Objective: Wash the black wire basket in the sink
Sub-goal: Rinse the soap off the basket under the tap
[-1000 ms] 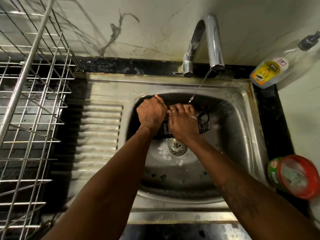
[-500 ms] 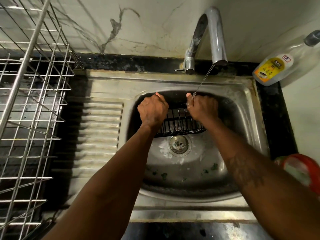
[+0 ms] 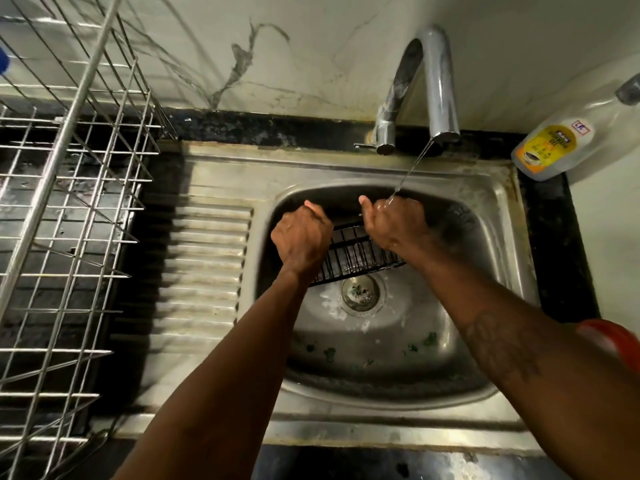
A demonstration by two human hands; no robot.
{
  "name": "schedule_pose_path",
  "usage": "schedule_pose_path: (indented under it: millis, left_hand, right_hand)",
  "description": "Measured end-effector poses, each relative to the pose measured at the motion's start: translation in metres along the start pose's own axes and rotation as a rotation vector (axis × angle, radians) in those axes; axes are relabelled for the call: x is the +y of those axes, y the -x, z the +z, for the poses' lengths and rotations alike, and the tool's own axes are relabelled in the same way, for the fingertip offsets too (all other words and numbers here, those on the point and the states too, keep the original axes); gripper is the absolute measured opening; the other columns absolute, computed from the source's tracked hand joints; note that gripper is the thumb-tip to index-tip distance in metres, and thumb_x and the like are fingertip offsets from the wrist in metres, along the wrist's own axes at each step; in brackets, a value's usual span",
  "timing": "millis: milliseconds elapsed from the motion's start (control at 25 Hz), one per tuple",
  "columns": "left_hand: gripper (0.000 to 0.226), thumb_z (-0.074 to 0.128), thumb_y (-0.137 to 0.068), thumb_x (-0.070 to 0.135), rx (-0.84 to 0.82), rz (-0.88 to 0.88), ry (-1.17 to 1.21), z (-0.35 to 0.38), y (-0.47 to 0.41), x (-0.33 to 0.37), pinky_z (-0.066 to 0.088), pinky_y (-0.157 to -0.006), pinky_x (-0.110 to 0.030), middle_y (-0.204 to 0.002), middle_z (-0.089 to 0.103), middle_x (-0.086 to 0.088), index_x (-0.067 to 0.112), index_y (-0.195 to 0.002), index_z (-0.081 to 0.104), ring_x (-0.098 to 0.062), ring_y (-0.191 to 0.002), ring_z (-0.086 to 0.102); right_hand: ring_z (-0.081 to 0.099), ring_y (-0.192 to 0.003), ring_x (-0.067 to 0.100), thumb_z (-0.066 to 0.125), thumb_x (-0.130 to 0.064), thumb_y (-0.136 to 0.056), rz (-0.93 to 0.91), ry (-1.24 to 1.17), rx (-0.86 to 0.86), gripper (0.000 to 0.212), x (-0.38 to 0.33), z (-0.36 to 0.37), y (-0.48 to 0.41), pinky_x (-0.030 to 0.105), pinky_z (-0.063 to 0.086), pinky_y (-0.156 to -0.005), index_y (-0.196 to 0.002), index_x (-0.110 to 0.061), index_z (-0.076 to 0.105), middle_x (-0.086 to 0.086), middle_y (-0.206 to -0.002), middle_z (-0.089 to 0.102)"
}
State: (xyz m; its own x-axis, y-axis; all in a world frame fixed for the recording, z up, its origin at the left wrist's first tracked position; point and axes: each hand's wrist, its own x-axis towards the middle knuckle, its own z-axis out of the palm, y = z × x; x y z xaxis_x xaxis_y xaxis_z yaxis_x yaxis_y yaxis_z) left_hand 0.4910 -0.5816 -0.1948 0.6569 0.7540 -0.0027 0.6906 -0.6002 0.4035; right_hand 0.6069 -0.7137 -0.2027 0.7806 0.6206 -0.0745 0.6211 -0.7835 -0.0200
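The black wire basket (image 3: pixel 351 256) is held over the steel sink (image 3: pixel 498 271), above the drain (image 3: pixel 361 294). My left hand (image 3: pixel 302 237) grips its left end with curled fingers. My right hand (image 3: pixel 394 221) grips its right end. A thin stream of water from the chrome tap (image 3: pixel 438 84) lands on my right hand. Both hands hide the ends of the basket; only its middle wires show.
A steel wire dish rack (image 3: pixel 69 237) stands on the left, beside the ribbed drainboard (image 3: pixel 204 268). A dish-soap bottle (image 3: pixel 568 140) lies at the back right corner. A red-lidded tub (image 3: pixel 613 339) sits at the right edge. Green scraps lie in the basin.
My right hand slid from the middle of the basket to its right end a second ago and stays there. The basket sits a little more tilted under the water.
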Motion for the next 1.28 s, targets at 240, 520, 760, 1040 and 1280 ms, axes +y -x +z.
schedule_pose_path:
  millis: [240, 520, 760, 1040, 1280]
  left_hand:
    - [0.058, 0.028, -0.104, 0.033, 0.038, -0.188, 0.064, 0.005, -0.001, -0.004, 0.044, -0.066, -0.034, -0.080, 0.072, -0.016, 0.009, -0.074, 0.071, -0.034, -0.077, 0.069]
    - [0.057, 0.028, -0.104, 0.033, 0.016, -0.131, 0.032, 0.008, -0.001, -0.001, 0.037, -0.060, -0.031, -0.063, 0.060, -0.005, 0.014, -0.060, 0.059, -0.024, -0.062, 0.060]
    - [0.054, 0.033, -0.102, 0.031, -0.003, -0.068, 0.010, 0.008, -0.007, 0.009, 0.041, -0.063, -0.032, -0.074, 0.072, -0.011, 0.008, -0.073, 0.072, -0.033, -0.075, 0.069]
    - [0.053, 0.030, -0.106, 0.045, -0.191, 0.216, 0.159, 0.031, 0.009, 0.038, 0.053, -0.070, -0.033, -0.076, 0.068, -0.005, 0.015, -0.084, 0.067, -0.025, -0.071, 0.065]
    - [0.045, 0.045, -0.106, 0.037, -0.200, -0.011, 0.608, 0.036, 0.028, 0.012, 0.046, -0.060, -0.038, -0.066, 0.054, 0.000, 0.015, -0.067, 0.052, -0.020, -0.063, 0.052]
  right_hand:
    - [0.064, -0.090, 0.026, 0.021, -0.044, -0.105, -0.498, -0.025, -0.019, 0.051, -0.029, 0.003, 0.003, 0.040, 0.046, -0.081, -0.109, -0.021, 0.066, 0.004, -0.098, 0.069]
    - [0.059, -0.110, 0.023, 0.031, -0.057, -0.103, -0.342, -0.087, -0.028, 0.050, 0.036, 0.005, 0.024, 0.043, 0.039, -0.094, -0.128, -0.026, 0.061, 0.000, -0.120, 0.067]
    - [0.060, -0.085, 0.028, 0.029, -0.034, -0.107, -0.017, -0.108, 0.105, 0.046, -0.060, 0.015, 0.034, 0.043, 0.040, -0.083, -0.091, -0.018, 0.070, 0.005, -0.088, 0.070]
    - [0.060, -0.071, 0.030, 0.028, -0.052, -0.104, 0.171, -0.031, -0.023, 0.062, 0.010, -0.002, 0.020, 0.034, 0.035, -0.066, -0.084, -0.015, 0.073, 0.014, -0.082, 0.071]
    - [0.064, -0.079, 0.031, 0.044, -0.054, -0.097, 0.190, -0.199, -0.145, 0.051, 0.020, -0.010, 0.005, 0.033, 0.040, -0.069, -0.075, -0.016, 0.071, 0.010, -0.082, 0.071]
